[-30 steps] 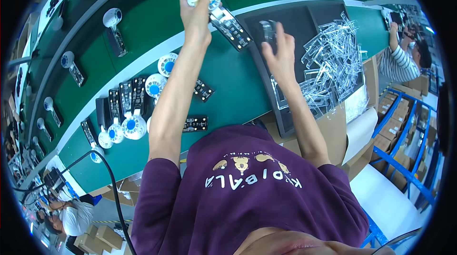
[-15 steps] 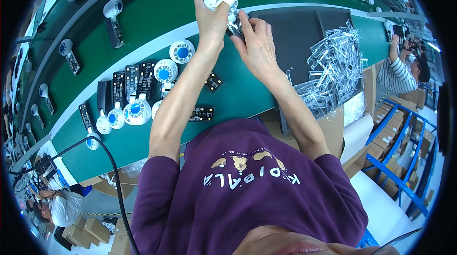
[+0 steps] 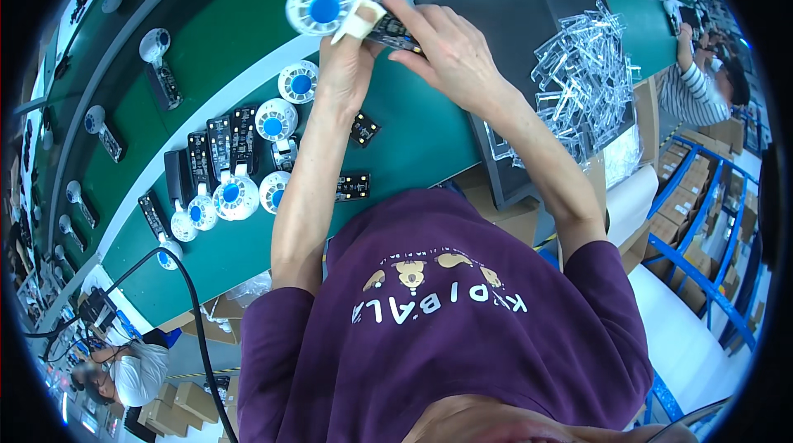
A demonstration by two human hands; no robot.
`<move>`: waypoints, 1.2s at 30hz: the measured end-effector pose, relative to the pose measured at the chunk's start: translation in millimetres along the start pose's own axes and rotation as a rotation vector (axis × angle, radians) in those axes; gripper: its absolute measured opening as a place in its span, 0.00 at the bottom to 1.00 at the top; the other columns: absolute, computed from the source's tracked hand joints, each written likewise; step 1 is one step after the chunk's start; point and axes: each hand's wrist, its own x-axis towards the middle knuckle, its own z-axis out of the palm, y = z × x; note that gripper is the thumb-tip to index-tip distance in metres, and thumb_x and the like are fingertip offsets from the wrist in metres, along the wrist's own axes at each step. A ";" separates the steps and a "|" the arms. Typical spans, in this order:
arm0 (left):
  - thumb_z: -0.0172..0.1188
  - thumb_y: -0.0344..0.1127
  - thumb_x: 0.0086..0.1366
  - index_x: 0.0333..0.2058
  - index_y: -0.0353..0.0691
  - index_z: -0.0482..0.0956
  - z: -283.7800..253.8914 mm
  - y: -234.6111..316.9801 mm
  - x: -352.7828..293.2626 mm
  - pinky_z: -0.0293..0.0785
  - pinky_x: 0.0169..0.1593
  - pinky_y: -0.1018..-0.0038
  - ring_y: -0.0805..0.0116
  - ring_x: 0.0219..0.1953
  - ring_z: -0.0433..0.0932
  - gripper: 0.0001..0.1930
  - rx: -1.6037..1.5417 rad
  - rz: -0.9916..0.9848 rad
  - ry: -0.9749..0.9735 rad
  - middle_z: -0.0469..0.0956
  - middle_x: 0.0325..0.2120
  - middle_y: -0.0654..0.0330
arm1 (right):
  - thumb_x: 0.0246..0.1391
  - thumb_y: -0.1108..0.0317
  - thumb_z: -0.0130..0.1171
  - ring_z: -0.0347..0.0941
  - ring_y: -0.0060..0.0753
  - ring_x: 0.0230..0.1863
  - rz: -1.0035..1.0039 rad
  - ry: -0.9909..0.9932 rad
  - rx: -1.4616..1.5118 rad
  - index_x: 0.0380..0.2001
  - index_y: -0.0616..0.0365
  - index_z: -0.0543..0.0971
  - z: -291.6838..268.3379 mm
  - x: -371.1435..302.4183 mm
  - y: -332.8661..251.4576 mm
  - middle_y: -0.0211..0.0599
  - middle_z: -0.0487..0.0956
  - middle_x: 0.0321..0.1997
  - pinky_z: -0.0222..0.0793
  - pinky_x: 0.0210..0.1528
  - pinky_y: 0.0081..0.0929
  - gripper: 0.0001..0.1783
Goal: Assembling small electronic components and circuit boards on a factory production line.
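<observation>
My left hand [image 3: 347, 63] holds up a part with a round white head and blue centre [image 3: 320, 5] joined to a black body [image 3: 390, 27]. A white finger cot covers one left fingertip. My right hand [image 3: 450, 50] grips the black body from the right, so both hands meet on the same part above the green bench [image 3: 413, 137].
Several finished white-and-blue parts [image 3: 235, 191] and black bodies lie in a row at the left. Two small black circuit boards [image 3: 353, 187] lie near my left forearm. A dark tray [image 3: 512, 21] holds a heap of clear plastic pieces [image 3: 582, 79]. Another person [image 3: 702, 83] works at the right.
My right hand came over from the dark tray to join my left hand on the part. Both hands then drew the part nearer and lower in view.
</observation>
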 end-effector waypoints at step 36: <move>0.55 0.47 0.57 0.39 0.36 0.76 -139.4 100.1 155.8 0.70 0.38 0.68 0.65 0.35 0.75 0.20 1.332 0.035 0.440 0.77 0.33 0.54 | 0.49 0.59 0.58 0.73 0.39 0.31 0.792 -0.160 -0.094 0.32 0.60 0.75 3.1 -177.9 26.2 0.43 0.74 0.29 0.68 0.33 0.30 0.15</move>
